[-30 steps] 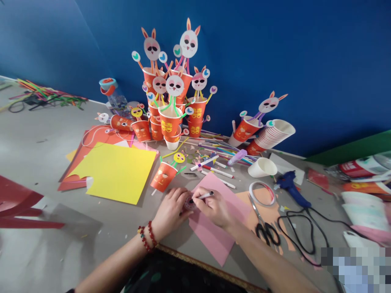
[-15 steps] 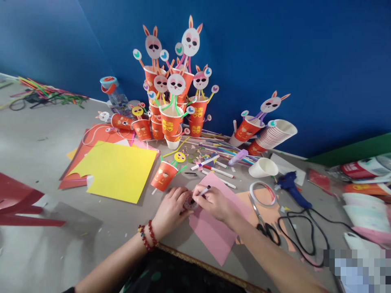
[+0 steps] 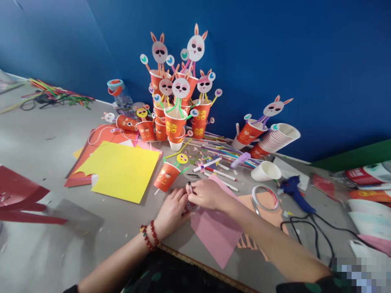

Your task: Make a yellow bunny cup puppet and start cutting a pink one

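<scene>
With thumb and fingers at its edge, my left hand (image 3: 174,209) steadies a small round white paper piece (image 3: 191,205) low over the table; much of the piece is covered by my hands. A slim marker (image 3: 190,187) is pinched in my right hand (image 3: 207,194), its dark end pointing up and its tip hidden behind my fingers, over the paper piece. Under my right wrist lies a pink paper sheet (image 3: 215,238). Just beyond my left hand, a red paper cup (image 3: 165,177) with a yellow smiling face on pipe cleaners leans at a tilt.
Yellow paper (image 3: 122,171) lies on the left. Decorated rabbit cups (image 3: 175,122) are stacked by the blue wall. Several markers (image 3: 218,173) lie beyond my hands. On the right are a tape roll (image 3: 265,197), a blue glue gun (image 3: 296,195) with its cord, and stacked cups (image 3: 275,140).
My right hand has rotated and shifted slightly left, so the marker now stands more upright. My right forearm now covers most of the scissors. The whole view has shifted a little.
</scene>
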The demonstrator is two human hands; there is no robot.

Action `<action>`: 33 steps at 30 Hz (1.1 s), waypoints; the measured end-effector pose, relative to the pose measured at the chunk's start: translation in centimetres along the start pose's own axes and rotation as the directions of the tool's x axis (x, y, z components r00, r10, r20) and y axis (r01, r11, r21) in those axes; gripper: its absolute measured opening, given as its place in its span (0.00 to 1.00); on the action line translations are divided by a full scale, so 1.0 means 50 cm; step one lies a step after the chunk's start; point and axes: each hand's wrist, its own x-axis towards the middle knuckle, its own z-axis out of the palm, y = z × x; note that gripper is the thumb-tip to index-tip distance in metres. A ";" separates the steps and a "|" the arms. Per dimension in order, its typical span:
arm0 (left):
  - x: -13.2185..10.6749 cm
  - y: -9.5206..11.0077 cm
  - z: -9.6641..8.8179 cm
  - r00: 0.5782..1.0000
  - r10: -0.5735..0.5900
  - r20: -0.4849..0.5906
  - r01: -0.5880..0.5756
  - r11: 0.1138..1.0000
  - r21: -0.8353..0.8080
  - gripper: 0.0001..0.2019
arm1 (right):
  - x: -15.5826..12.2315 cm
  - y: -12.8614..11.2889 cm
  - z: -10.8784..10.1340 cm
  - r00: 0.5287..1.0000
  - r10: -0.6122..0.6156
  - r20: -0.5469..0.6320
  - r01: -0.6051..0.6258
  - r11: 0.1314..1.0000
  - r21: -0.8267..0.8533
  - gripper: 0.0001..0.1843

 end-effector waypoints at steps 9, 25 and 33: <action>-0.005 -0.008 0.010 0.999 -0.009 -0.043 0.009 1.000 -0.002 0.21 | 0.000 -0.019 -0.008 0.998 -0.032 0.055 0.042 0.984 -0.176 0.05; -0.004 -0.001 0.009 0.998 -0.036 -0.049 0.037 0.999 0.014 0.17 | -0.008 -0.019 -0.001 0.982 -0.174 0.079 0.189 0.951 -0.244 0.05; 0.001 0.007 -0.003 0.999 -0.043 -0.012 0.043 0.999 -0.004 0.19 | -0.021 0.004 -0.002 0.970 -0.240 -0.023 0.236 0.966 -0.108 0.05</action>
